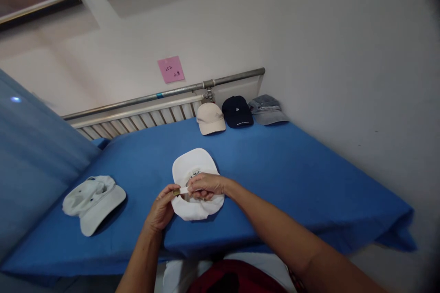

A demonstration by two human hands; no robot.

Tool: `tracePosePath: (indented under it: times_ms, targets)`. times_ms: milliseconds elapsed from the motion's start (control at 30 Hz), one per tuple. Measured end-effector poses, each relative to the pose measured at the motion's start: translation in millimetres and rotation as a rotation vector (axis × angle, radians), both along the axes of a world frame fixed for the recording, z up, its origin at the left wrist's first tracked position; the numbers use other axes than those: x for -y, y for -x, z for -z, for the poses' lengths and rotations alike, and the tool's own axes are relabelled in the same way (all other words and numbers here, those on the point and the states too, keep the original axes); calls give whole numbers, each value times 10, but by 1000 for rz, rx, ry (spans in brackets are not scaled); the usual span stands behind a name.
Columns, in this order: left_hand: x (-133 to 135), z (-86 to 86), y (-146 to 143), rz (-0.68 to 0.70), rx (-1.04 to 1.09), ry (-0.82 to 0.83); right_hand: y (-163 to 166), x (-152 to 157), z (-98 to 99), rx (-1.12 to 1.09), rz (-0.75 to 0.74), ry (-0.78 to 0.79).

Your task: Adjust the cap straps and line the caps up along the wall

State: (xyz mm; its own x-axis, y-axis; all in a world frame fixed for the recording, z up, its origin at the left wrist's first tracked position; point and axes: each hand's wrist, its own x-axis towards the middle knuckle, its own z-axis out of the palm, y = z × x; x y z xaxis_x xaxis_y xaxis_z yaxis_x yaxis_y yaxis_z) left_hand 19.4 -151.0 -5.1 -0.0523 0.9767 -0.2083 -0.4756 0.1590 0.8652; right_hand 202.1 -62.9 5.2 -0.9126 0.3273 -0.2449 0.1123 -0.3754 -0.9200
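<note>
A white baseball cap (195, 160) lies on the blue cloth in front of me, its brim pointing away. My left hand (163, 206) pinches the cap's back strap at its brass-coloured buckle (176, 192). From the right, my right hand (206, 185) reaches over the cap, its fingers closed on the white strap (184, 190) near the buckle. Part of the cap's dark front lettering shows just above my right hand, which covers the rest. The strap's end is hidden by my fingers.
A pale cap (92, 199) lies at the left. Along the back stand a beige cap (210, 118), a navy cap (237, 112) and a grey cap (268, 110), before a radiator (137, 119) and metal pipe (237, 77). Blue cloth (292, 178) covers the table; a blue curtain (30, 155) hangs left.
</note>
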Motion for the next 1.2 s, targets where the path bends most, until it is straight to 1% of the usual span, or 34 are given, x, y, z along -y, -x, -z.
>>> tracePosePath:
  times_ms: [233,467,633,833,1067,1200]
  targets:
    - [4,15,9,21,-23,-11,7,2,-10,0,-23,-17]
    - [-1,-36,-65,34,-52,24,31,14,-18,-2,-54,-54]
    - [8,-59,-69,28,-57,22,12,6,-42,22,-9,-119]
    - [16,-30,-36,11,-46,7,-34,-11,-52,47,45,-167]
    - [6,-42,-94,46,-70,7,32,34,-69,40,45,-213]
    - [7,-30,-77,39,-68,-1,-40,-21,-104,47,73,-267]
